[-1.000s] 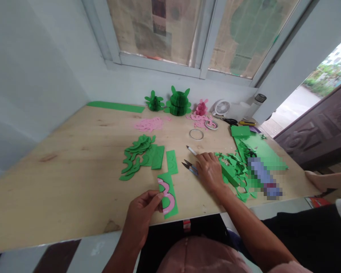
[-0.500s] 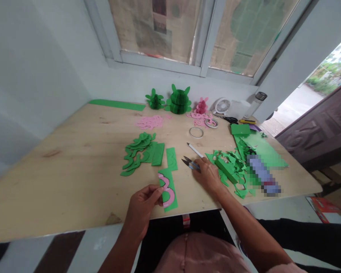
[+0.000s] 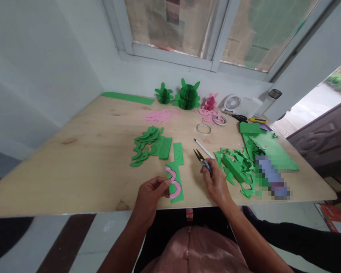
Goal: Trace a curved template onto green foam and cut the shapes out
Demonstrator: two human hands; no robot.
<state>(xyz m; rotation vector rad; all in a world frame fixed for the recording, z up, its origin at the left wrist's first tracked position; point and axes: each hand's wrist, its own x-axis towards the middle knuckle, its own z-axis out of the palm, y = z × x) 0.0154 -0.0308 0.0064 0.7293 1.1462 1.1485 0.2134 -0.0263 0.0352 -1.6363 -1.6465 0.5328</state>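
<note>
Between its thumb and fingers, my left hand (image 3: 149, 199) pinches a pink paper cutout (image 3: 176, 189) shaped like two stacked curves. The cutout lies on a green paper strip (image 3: 180, 195), gripped together with it at the left edge. In my right hand (image 3: 217, 184) is a pair of thread snips (image 3: 202, 158), blades apart and pointing up and left. Just beyond the held strip lies another green paper piece (image 3: 178, 153) with curved lines on it. A white pen (image 3: 204, 148) rests beyond the snips.
Left of centre lie cut green shapes (image 3: 147, 138); green scraps (image 3: 241, 167) are heaped at right. Pink scraps (image 3: 159, 116), a tape ring (image 3: 204, 129) and green paper figures (image 3: 187, 96) sit farther back. A small fan (image 3: 232, 103) and a bottle (image 3: 268, 103) stand near the wall.
My right hand has picked the snips up off the table, and their blades now point more upward. My left hand keeps its pinch on the papers. The whole view has shifted slightly.
</note>
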